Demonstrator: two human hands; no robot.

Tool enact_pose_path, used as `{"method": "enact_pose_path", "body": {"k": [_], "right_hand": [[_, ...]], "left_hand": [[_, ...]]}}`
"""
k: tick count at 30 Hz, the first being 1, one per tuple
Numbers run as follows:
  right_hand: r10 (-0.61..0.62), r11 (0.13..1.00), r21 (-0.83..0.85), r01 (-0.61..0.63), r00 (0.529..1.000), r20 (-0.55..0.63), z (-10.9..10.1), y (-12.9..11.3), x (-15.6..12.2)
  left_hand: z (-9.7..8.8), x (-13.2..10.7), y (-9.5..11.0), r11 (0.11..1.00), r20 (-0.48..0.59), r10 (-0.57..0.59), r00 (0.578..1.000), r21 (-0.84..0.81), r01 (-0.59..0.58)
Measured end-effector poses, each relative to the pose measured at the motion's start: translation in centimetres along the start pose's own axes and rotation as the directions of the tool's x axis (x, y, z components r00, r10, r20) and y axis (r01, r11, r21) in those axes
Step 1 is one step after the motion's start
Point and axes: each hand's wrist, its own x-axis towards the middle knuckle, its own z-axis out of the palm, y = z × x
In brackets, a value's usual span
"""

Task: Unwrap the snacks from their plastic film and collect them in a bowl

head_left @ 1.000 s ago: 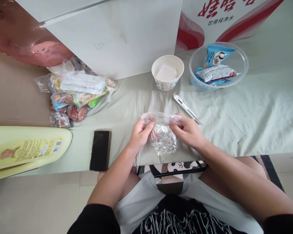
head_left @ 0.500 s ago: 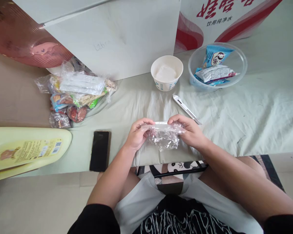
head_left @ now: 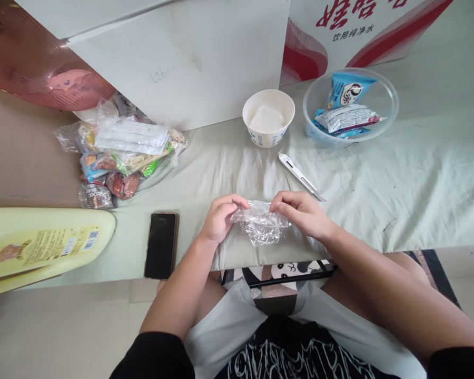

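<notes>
A crumpled clear plastic bag (head_left: pixel 260 226) lies low over the pale green cloth (head_left: pixel 398 179), stretched between both hands. My left hand (head_left: pixel 220 218) pinches its left end with curled fingers. My right hand (head_left: pixel 302 213) pinches its right end the same way. The bag looks folded or rolled down into a small bundle. A white utility knife (head_left: pixel 300 176) lies just beyond my right hand, apart from it.
A white paper bowl (head_left: pixel 268 122) and a clear plastic bowl (head_left: pixel 391 105) with blue snack packets stand at the back. A clear bag of assorted snacks (head_left: pixel 118 158) lies at the left. A black phone (head_left: pixel 161 243) and a yellow bottle (head_left: pixel 43 247) rest near the front left. White boxes stand behind.
The bag's open top has been folded down; the hands have drawn lower and closer to the cloth, and the bag is now a smaller bundle.
</notes>
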Motion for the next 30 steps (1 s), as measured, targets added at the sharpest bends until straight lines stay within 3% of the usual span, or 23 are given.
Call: {"method": "enact_pose_path", "body": {"k": [3, 8, 10, 11, 12, 13, 14, 15, 16, 17, 19, 21, 23, 26, 28, 30], "right_hand": [[0.016, 1.000, -0.025, -0.016, 1.000, 0.003, 0.1, -0.1, 0.1], [0.070, 0.988, -0.138, -0.069, 0.998, 0.002, 0.2, -0.1, 0.2], [0.096, 0.979, -0.180, -0.096, 0.995, -0.005, 0.2, -0.2, 0.2], [0.096, 0.976, -0.192, -0.098, 0.995, -0.020, 0.3, -0.3, 0.2], [0.086, 0.975, -0.200, -0.094, 0.995, -0.045, 0.4, -0.4, 0.2], [0.069, 0.975, -0.206, -0.085, 0.994, -0.080, 0.6, -0.4, 0.1], [0.050, 0.975, -0.209, -0.075, 0.991, -0.122, 0.7, -0.4, 0.1], [0.031, 0.976, -0.210, -0.064, 0.987, -0.159, 0.9, -0.4, 0.0], [0.014, 0.977, -0.208, -0.053, 0.983, -0.184, 1.1, -0.3, -0.1], [-0.003, 0.979, -0.202, -0.036, 0.981, -0.193, 1.2, -0.2, -0.1], [-0.040, 0.987, -0.160, 0.016, 0.988, -0.147, 1.6, 0.0, -0.3], [-0.092, 0.994, -0.063, 0.090, 0.995, -0.040, 1.9, 0.3, -0.5], [-0.144, 0.988, 0.067, 0.140, 0.988, 0.056, 2.1, 0.7, -0.6], [-0.172, 0.972, 0.174, 0.157, 0.982, 0.078, 2.3, 1.2, -0.5], [-0.187, 0.972, 0.139, 0.190, 0.982, -0.033, 2.2, 1.5, -0.5], [-0.221, 0.969, 0.079, 0.234, 0.963, -0.152, 2.1, 1.7, -0.4]], "left_hand": [[-0.4, -0.1, 0.3, 1.000, 0.046, 0.016, 0.999, -0.009, -0.015], [-0.6, -0.1, 0.0, 0.983, 0.068, 0.004, 0.998, 0.185, -0.016], [-0.6, 0.1, -0.5, 0.962, 0.013, 0.093, 0.996, 0.256, -0.093], [-0.6, 0.2, -0.8, 0.927, -0.057, 0.210, 0.976, 0.329, -0.180], [-0.6, 0.2, -1.1, 0.855, -0.131, 0.368, 0.920, 0.435, -0.281], [-0.6, 0.2, -1.4, 0.747, -0.171, 0.538, 0.826, 0.551, -0.372], [-0.5, 0.1, -1.6, 0.620, -0.161, 0.678, 0.717, 0.648, -0.441], [-0.4, -0.1, -1.7, 0.506, -0.106, 0.764, 0.636, 0.711, -0.489], [-0.2, -0.3, -1.8, 0.425, -0.031, 0.797, 0.603, 0.737, -0.525], [0.0, -0.6, -1.8, 0.389, 0.054, 0.783, 0.620, 0.735, -0.555], [0.5, -1.1, -1.8, 0.424, 0.196, 0.660, 0.725, 0.699, -0.575], [0.8, -1.5, -1.7, 0.540, 0.279, 0.486, 0.828, 0.649, -0.536], [0.8, -1.6, -1.8, 0.691, 0.326, 0.320, 0.890, 0.562, -0.454], [0.4, -1.6, -1.8, 0.844, 0.257, 0.182, 0.949, 0.455, -0.285], [0.2, -1.6, -1.7, 0.904, 0.160, 0.141, 0.977, 0.381, -0.193], [0.0, -1.6, -1.4, 0.956, 0.164, 0.061, 0.985, 0.274, -0.105]]}}
